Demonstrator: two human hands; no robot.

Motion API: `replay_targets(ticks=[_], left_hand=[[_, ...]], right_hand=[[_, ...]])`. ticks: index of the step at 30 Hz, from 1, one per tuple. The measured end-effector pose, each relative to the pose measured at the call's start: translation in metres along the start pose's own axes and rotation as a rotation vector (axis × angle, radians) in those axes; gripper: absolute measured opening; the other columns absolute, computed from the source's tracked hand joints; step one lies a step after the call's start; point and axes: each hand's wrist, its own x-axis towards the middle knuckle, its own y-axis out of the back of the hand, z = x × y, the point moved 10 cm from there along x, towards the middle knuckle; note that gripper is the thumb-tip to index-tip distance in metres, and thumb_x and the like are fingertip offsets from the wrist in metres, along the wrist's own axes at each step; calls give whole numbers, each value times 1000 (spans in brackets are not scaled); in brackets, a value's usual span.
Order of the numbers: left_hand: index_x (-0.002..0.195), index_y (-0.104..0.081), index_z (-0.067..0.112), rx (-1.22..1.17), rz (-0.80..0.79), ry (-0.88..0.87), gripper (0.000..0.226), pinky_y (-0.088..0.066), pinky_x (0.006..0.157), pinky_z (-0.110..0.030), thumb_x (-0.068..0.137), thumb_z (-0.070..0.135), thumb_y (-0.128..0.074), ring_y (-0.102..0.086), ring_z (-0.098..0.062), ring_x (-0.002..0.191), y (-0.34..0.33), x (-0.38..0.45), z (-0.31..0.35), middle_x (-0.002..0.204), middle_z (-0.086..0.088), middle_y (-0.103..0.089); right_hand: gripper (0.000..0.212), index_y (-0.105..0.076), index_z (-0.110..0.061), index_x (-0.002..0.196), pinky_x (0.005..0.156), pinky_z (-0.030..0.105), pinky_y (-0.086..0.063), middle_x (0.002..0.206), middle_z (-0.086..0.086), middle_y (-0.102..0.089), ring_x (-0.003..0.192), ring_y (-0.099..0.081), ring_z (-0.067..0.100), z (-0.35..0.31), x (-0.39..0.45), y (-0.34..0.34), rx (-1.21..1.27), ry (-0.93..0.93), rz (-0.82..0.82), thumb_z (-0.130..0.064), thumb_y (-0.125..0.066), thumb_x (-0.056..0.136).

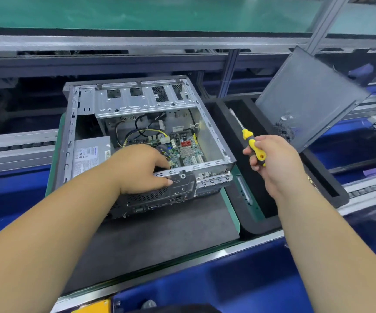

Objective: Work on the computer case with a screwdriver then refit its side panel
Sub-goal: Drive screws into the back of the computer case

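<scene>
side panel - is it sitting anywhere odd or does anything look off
The side panel is off the computer case, propped tilted against the frame at the right, above a black foam tray. The case interior is exposed. Nothing looks damaged or spilled.

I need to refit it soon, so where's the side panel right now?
In the head view, the side panel stands tilted at the right, off the computer case, just behind the right hand holding the screwdriver.

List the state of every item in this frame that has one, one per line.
computer case: open, lying on its side, interior exposed
side panel: off, propped tilted to the case's right
screwdriver: gripped, lifted off the case
left hand: gripping the case's near edge
right hand: holding the screwdriver
</scene>
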Motion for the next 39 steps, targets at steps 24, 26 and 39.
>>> replay_targets(ticks=[24, 26, 39], left_hand=[[90, -71, 22, 48, 230, 195, 22, -43, 89, -41, 92, 37, -56, -57, -23, 94, 9, 149, 151, 93, 4, -64], [96, -72, 25, 89, 118, 151, 23, -40, 94, -40, 92, 39, -55, -55, -20, 103, -7, 164, 159, 103, 6, -64], [99, -69, 30, 115, -157, 231, 25, -48, 87, -42, 91, 46, -51, -58, -20, 97, -61, 204, 142, 101, 7, -61]], right_hand=[[18, -69, -25, 80, 72, 39, -54, 80, 1, -72, 71, -62, 18, 70, 125, 85, -580, 77, -439, -40, -60, 86], [27, -68, -12, 87, 64, 36, -48, 85, 16, -71, 63, -52, 21, 81, 127, 81, -672, 88, -489, -37, -58, 88], [34, -46, -16, 66, 51, 29, -32, 55, -3, -50, 55, -49, 17, 138, 122, 56, -1066, 136, -779, -39, -63, 83]])
